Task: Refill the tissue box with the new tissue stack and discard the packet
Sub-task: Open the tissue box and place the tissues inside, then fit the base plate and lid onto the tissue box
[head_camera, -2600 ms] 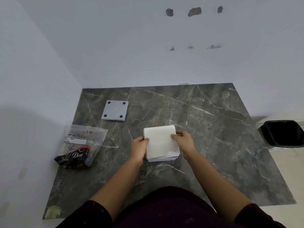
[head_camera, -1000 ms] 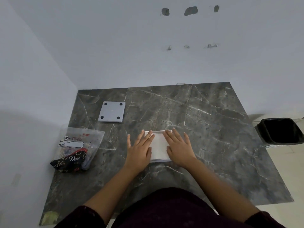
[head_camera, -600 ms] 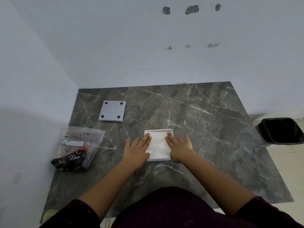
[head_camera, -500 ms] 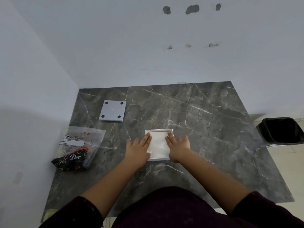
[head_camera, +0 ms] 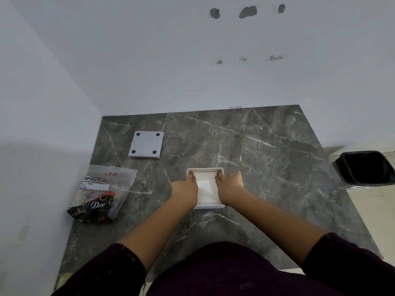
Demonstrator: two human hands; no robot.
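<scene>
While the tissue stack (head_camera: pixel 206 190) is pressed down into the tissue box (head_camera: pixel 205 207) at the middle of the table (head_camera: pixel 277 167), the left hand (head_camera: pixel 184 190) and right hand (head_camera: pixel 228 185) are laid flat on it, fingers spread, nothing gripped. Next, the grey lid (head_camera: pixel 146 144) must probably be fetched and fitted. Afterwards the packet (head_camera: pixel 102 194) is to be carried to the bin (head_camera: pixel 365 167).

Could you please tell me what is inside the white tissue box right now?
White tissues fill the tissue box; both hands' fingertips press inside. Anything beneath them is covered.
</scene>
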